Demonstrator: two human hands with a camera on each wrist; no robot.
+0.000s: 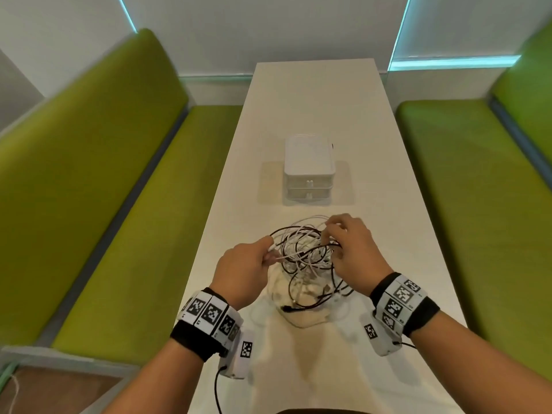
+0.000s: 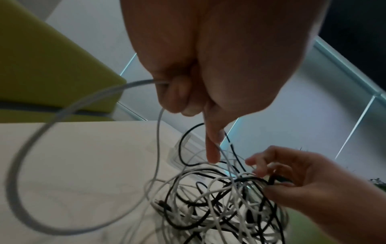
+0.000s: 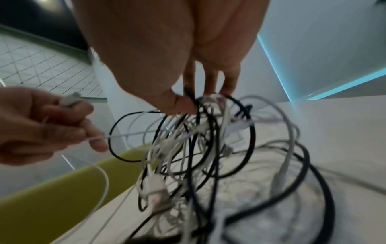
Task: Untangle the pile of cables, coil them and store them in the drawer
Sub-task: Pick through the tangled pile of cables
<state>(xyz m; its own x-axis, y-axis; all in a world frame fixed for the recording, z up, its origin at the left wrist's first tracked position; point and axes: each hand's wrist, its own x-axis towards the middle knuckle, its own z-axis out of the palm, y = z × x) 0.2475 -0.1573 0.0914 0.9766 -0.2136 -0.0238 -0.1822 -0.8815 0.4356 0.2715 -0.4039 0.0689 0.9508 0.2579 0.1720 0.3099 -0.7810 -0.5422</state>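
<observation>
Gripping cable tangle (image 1: 304,258): left hand (image 1: 242,271), right hand (image 1: 355,252) | white table (image 1: 388,180) | green benches (image 1: 98,180)

- A long white table (image 1: 313,94) runs away from the viewer between two green benches.
- A small white drawer unit (image 1: 308,168) stands on it near the middle, both drawers closed.
- The lower loops of a black-and-white cable tangle (image 1: 307,264) rest on the near part, apparently partly lifted off the surface.

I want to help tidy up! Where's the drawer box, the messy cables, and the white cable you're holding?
drawer box (image 1: 308,158), head view, its lid.
cable tangle (image 1: 301,252), head view, its middle.
white cable (image 2: 62,113), left wrist view, its loop.
</observation>
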